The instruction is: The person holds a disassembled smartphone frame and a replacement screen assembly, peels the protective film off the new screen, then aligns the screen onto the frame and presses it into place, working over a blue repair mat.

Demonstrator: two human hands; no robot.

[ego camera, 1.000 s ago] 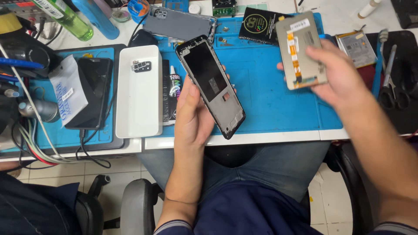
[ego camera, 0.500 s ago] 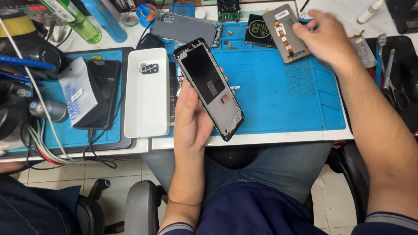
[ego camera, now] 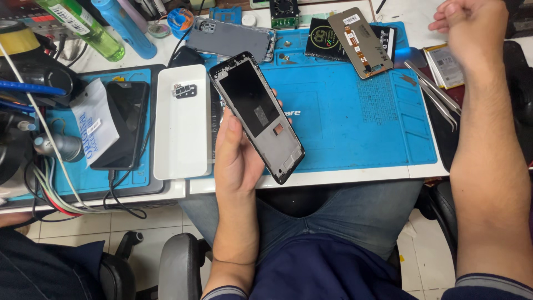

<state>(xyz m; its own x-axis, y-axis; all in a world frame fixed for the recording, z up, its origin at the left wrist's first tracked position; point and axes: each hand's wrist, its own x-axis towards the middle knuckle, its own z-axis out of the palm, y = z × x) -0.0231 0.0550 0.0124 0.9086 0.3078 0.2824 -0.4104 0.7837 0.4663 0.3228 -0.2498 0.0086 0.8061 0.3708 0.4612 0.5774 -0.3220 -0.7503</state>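
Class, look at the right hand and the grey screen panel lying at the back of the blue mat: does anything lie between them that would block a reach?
Nothing visible blocks it. The right hand, closed in a loose fist, hovers above the mat's far right corner; the screen panel lies to its left, uncovered, partly on a black package. The tweezers lie nearer the person, off that line.

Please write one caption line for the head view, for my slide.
Left hand holds a phone frame over a blue mat; right hand is raised, closed, near tweezers.
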